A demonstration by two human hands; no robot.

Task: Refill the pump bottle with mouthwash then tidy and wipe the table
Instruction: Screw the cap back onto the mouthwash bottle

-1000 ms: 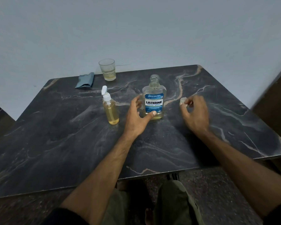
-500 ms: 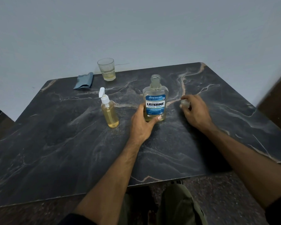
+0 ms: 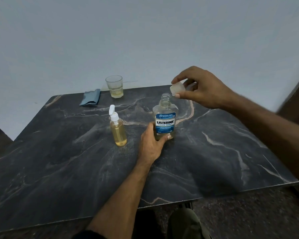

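Dark marble table (image 3: 214, 152), my left hand (image 3: 151, 145) gripping the mouthwash bottle (image 3: 165, 118) mid-table, my right hand (image 3: 202, 88) pinching its cap (image 3: 176, 88) above the open neck.

Domestic room, likely a home: dark marble-pattern worktop (image 3: 214, 152) against plain pale wall (image 3: 145, 40); drinking glass (image 3: 114, 86), folded cloth (image 3: 91, 97), mouthwash bottle (image 3: 165, 118); speckled floor (image 3: 248, 213) below

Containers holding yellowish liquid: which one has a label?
The clear mouthwash bottle with the blue label, gripped by the left hand; the pump bottle and glass tumbler are unlabelled.
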